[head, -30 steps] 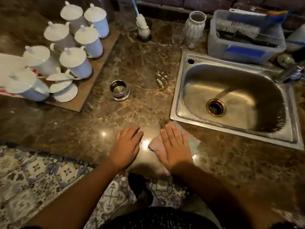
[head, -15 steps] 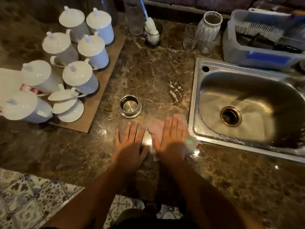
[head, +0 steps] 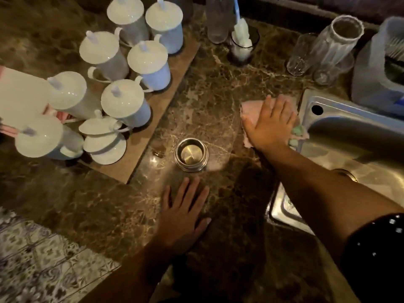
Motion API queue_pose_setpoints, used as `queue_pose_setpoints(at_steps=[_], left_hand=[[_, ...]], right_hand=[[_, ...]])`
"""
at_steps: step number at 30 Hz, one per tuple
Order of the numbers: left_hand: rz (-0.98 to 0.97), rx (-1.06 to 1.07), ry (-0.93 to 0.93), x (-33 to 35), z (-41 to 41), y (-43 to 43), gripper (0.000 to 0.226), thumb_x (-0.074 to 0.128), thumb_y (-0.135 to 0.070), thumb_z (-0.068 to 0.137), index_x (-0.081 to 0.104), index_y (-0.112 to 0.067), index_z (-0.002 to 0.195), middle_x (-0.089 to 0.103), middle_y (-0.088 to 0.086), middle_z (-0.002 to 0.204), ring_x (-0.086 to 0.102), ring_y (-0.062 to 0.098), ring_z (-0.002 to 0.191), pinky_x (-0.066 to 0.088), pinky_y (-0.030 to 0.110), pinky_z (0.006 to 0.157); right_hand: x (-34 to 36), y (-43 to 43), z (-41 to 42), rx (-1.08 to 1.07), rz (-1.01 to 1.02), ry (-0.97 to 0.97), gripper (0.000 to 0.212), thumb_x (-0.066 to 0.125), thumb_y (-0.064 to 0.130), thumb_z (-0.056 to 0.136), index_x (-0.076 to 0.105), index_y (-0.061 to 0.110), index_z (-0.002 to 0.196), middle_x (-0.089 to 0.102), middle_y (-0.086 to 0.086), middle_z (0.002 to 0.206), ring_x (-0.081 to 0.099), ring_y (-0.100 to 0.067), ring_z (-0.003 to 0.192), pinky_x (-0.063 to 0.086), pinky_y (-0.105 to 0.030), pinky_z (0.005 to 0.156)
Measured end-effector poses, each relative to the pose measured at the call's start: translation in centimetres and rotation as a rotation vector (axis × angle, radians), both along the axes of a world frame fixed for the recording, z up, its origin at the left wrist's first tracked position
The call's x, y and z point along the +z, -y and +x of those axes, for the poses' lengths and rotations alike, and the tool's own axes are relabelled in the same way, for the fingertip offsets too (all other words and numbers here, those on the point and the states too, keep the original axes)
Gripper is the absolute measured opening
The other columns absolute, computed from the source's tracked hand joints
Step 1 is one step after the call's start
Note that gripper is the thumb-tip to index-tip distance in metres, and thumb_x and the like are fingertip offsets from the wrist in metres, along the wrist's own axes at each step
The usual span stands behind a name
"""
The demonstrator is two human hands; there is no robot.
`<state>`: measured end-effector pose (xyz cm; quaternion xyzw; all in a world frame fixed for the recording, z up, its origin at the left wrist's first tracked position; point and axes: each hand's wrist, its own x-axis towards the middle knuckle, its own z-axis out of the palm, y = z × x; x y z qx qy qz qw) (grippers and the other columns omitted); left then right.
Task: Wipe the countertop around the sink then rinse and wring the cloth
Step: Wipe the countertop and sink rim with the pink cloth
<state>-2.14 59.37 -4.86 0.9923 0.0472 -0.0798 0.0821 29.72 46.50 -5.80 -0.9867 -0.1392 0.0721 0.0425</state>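
Pink cloth with pale green patches (head: 251,110) lies flat on the brown veined marble countertop (head: 207,88), right up against the left rim of the stainless steel sink (head: 341,119), its green corner lapping onto that rim. I see my right hand (head: 270,125) spread palm-down on top of it, fingers splayed and extended, pressing the cloth rather than gripping it. My left hand (head: 183,217) is well apart from it, nearer the counter's front edge, also flat and spread on bare marble, holding nothing.

Just beyond the left fingertips sits a small round steel cup (head: 191,154), upright, mouth facing up. Left of that, I've got a tan rectangular board (head: 153,136) carrying a cluster of white lidded ceramic mugs (head: 125,104), and one loose lid stacked on another at the near corner.

Along the back: a dark glass holding a white bottle brush with a blue handle (head: 241,43), a clear tall tumbler (head: 300,55), a ribbed glass jar (head: 336,43) leaning over, and a grey plastic tub (head: 376,79) at the far right, behind the sink. Patterned floor tiles (head: 43,259) show lower left.
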Motion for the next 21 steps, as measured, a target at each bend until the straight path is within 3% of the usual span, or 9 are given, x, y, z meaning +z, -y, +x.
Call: queue_pose_setpoints(at_steps=[6,11,16,21], left_hand=[[0.085,-0.02,-0.021,0.4,0.0,0.0,0.074,0.046,-0.058,0.094,0.032,-0.022,0.157,0.024,0.009,0.166,0.02,0.031,0.154,0.024,0.067,0.114],[0.044,-0.009,-0.047,0.4,0.0,0.1,0.075,0.047,-0.057,0.093,0.03,-0.024,0.158,0.021,0.006,0.167,0.016,0.031,0.154,0.024,0.069,0.113],[0.022,-0.018,-0.019,0.2,-0.1,-0.3,0.072,0.041,-0.058,0.097,0.025,-0.024,0.159,0.014,0.006,0.169,0.008,0.031,0.156,0.019,0.067,0.115],[0.045,-0.02,-0.066,0.5,-0.1,0.1,0.067,0.033,-0.057,0.099,0.028,-0.024,0.158,0.02,0.009,0.167,0.019,0.031,0.154,0.023,0.066,0.114]], right_hand=[[0.3,-0.9,6.7,0.033,-0.003,-0.033,0.098,0.015,0.078,0.083,0.005,0.016,0.158,0.0,-0.022,0.164,-0.001,-0.043,0.15,0.001,-0.064,0.117],[0.4,-0.8,6.8,0.046,-0.011,-0.033,0.094,0.016,0.076,0.084,0.005,0.018,0.158,-0.001,-0.022,0.164,-0.002,-0.044,0.15,0.001,-0.067,0.115],[0.5,-0.1,1.9,0.059,-0.026,-0.015,0.092,0.017,0.075,0.084,0.006,0.02,0.158,0.004,-0.025,0.163,0.0,-0.045,0.15,0.001,-0.068,0.115],[0.8,1.4,-8.4,0.091,-0.017,0.021,0.088,0.017,0.074,0.088,0.013,0.019,0.157,0.01,-0.024,0.163,0.006,-0.044,0.15,0.002,-0.067,0.116]])
